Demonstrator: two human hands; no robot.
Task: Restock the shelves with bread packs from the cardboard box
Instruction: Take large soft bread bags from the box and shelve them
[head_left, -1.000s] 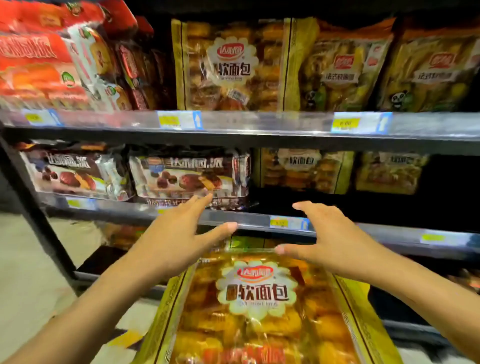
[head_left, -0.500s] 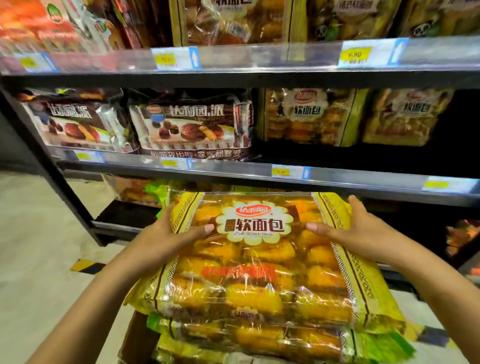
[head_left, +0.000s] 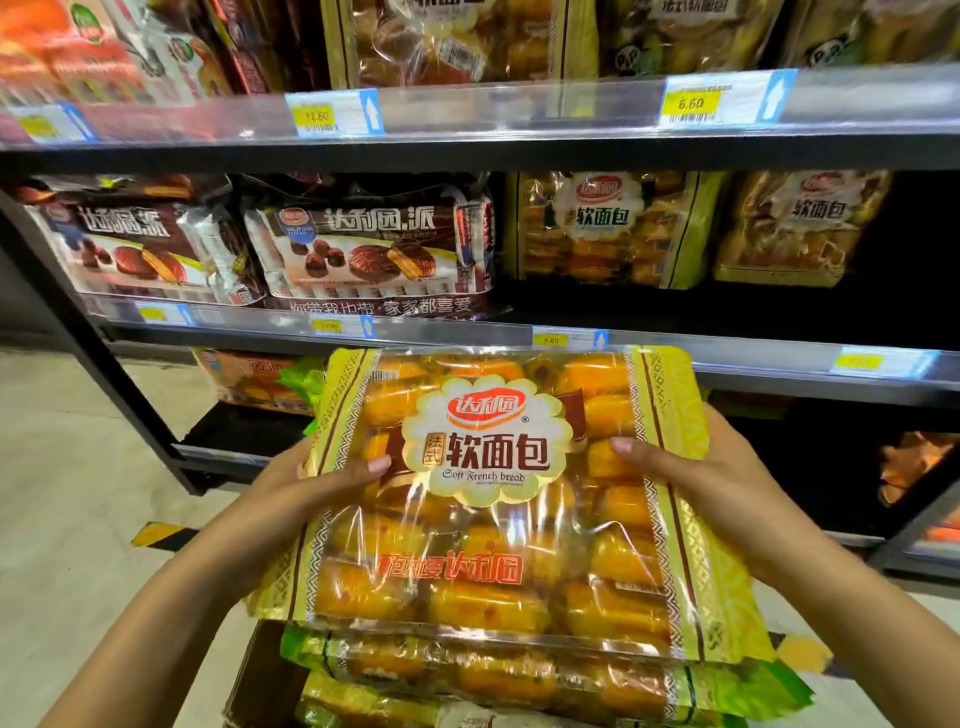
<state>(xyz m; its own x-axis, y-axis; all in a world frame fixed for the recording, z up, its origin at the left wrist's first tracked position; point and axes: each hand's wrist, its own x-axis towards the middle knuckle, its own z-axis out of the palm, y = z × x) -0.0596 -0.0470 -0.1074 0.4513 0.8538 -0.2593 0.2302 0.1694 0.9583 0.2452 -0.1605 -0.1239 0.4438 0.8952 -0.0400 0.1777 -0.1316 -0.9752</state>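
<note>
I hold a yellow-edged clear bread pack (head_left: 498, 540) flat in front of me, just below the middle shelf's front edge (head_left: 675, 343). My left hand (head_left: 311, 488) grips its left side, thumb on top. My right hand (head_left: 691, 478) grips the right side the same way. Under it, more bread packs with green edges (head_left: 519, 680) are stacked in the cardboard box (head_left: 260, 680), whose brown wall shows at the bottom left. Matching bread packs (head_left: 608, 228) stand on the middle shelf at the right.
Brown chocolate pie packs (head_left: 374, 244) fill the middle shelf's left half. The top shelf (head_left: 493, 114) carries more bread and orange packs. The low shelf (head_left: 244, 431) holds a few packs at its back. Pale floor lies to the left.
Both hands came down onto the top pack, gripped its sides and lifted it off the stack toward the shelf. The view tilted downward.
</note>
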